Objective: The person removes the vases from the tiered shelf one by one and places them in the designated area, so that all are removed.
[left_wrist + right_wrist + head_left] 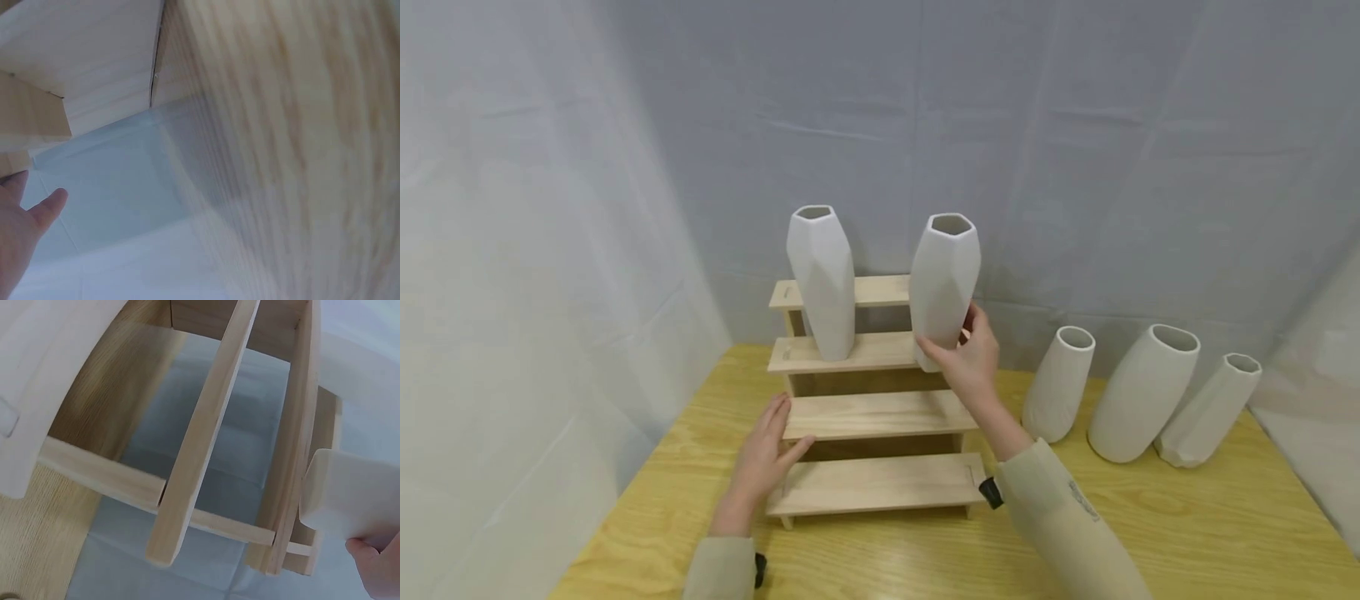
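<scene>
My right hand point(976, 360) holds a white faceted vase point(945, 283) low on its body, thumb in front and fingers behind. The vase is upright at the right part of the wooden tiered stand point(880, 414), its base overlapping the second tier from the top. In the right wrist view, the thumb lies by the base of that vase point(356, 494). A similar white vase point(824, 283) stands on the same tier's left part. My left hand point(762, 458) rests against the stand's left side, fingers extended beside the third tier and thumb apart.
To the right of the stand, three more white vases stand on the yellow wooden table point(1187, 533): a slim one point(1060, 387), a wider rounded one point(1142, 396) and a narrow-necked one point(1210, 412). A pale cloth point(1075, 167) hangs behind the table.
</scene>
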{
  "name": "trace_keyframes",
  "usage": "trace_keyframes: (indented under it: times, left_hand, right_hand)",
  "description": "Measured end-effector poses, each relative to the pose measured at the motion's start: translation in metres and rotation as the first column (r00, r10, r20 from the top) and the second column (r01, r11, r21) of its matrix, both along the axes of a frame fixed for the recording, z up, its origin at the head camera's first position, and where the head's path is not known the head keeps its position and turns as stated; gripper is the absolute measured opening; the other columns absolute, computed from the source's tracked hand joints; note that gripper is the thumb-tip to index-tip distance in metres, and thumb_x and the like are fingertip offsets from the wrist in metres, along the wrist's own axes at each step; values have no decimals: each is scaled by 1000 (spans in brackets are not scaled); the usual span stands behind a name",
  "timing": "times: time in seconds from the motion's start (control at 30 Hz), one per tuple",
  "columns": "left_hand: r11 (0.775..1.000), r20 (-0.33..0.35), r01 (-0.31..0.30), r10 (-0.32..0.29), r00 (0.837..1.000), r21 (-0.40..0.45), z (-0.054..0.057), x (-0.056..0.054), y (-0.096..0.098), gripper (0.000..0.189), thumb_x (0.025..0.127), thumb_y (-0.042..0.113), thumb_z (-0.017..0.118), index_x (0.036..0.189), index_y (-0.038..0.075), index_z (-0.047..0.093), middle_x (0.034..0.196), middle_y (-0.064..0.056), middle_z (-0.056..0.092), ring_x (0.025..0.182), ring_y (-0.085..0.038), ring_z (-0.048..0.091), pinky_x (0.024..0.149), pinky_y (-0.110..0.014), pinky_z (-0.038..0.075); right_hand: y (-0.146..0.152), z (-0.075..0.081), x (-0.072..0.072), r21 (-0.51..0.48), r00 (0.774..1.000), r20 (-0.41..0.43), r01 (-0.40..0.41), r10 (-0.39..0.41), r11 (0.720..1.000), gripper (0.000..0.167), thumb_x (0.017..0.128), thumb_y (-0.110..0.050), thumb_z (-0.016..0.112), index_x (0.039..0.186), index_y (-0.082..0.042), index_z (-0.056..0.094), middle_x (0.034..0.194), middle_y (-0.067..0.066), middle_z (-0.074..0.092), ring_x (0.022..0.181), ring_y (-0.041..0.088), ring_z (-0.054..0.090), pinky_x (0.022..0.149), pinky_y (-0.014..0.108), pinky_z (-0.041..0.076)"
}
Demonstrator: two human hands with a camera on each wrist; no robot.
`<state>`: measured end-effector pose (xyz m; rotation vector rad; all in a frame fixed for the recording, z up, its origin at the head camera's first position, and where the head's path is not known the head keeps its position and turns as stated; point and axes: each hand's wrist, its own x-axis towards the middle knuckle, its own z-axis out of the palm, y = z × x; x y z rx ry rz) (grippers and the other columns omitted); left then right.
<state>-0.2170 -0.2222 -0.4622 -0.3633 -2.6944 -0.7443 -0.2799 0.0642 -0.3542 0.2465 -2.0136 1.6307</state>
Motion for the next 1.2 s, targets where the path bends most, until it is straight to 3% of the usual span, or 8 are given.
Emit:
trace_keyframes:
  times: [0.43, 0.73, 0.97, 1.2]
  left_hand:
    - [1000, -1, -2, 2, 1000, 2, 1, -1, 0, 74, 86, 38, 55, 135, -8, 25, 142, -19, 21, 128, -33, 20, 103, -46, 19]
    - [1000, 3, -3, 3, 1000, 3, 2, 0, 0, 75, 86, 39, 55, 135, -7, 24, 142, -19, 20, 128, -33, 20, 103, -46, 19]
    - [1000, 23, -8, 7, 1000, 8, 1, -1, 1, 75, 86, 43, 52, 136, -6, 24, 143, -17, 19, 129, -33, 19, 103, -47, 20]
    - [1000, 28, -1, 1, 1000, 10, 1, -2, 1, 75, 87, 43, 51, 137, -5, 23, 143, -17, 19, 129, -32, 18, 103, -46, 19]
  right_hand:
    - [26, -7, 27, 38, 999, 36, 40, -41, 998, 73, 65, -16, 79, 124, 1, 39, 115, 15, 49, 103, 26, 50, 86, 35, 45]
    - [42, -16, 43, 16, 999, 42, 4, -4, 1000, 75, 64, -6, 78, 125, 5, 35, 118, 17, 45, 105, 29, 47, 87, 39, 43]
    - [54, -26, 52, 53, 999, -31, 14, -12, 998, 71, 63, -2, 78, 122, 6, 39, 115, 18, 47, 104, 28, 48, 84, 44, 45]
    - [65, -32, 65, 59, 1000, 5, 8, -9, 998, 69, 61, 1, 78, 119, 4, 41, 115, 18, 49, 104, 28, 47, 83, 46, 45]
